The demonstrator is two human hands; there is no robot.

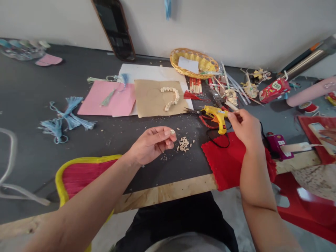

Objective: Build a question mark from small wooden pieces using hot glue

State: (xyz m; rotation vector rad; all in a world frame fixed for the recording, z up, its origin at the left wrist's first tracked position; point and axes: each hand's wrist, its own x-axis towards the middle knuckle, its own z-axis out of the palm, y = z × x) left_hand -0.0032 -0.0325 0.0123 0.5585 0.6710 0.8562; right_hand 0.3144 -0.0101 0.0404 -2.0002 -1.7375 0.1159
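Desk [110, 140]: dark grey, pale wooden front edge [170, 190]
Left grip [154, 145]: pinching small cream stick piece [172, 132]
Right grip [245, 127]: at yellow plastic glue gun's [217, 115] rear; cannot tell if grasping

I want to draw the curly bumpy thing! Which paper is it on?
The brown sheet, just right of the pink sheet. Only the brown one has the curved row of small pale pieces on it; the pink one has a green tassel.
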